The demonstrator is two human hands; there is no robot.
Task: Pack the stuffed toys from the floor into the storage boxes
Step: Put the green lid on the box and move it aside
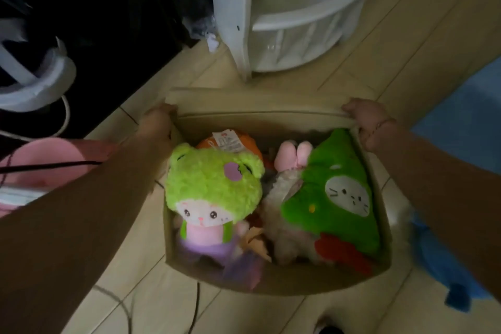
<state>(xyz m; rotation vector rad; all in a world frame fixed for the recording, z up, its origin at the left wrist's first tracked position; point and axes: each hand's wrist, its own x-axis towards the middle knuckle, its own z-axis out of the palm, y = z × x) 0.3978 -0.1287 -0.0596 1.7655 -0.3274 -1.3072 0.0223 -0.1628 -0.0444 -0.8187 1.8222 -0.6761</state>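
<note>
A tan storage box [271, 283] sits on the tiled floor, full of stuffed toys. On its left lies a lime-green hooded doll [214, 187] with a pink body. On its right leans a green tree-shaped plush [339, 190] with a white cat face and a red base. A pink bunny-eared toy [294, 154] and an orange plush [230, 142] with a paper tag lie behind them. My left hand [158, 116] grips the box's far-left corner. My right hand [364, 114] grips the far-right corner of the rim.
A white slatted cot [287, 16] stands just beyond the box. A blue mat [461, 127] lies on the floor to the right. A pink tub [48, 154] and a white round frame [35, 76] sit at the left, with cables [195, 306] trailing over the tiles.
</note>
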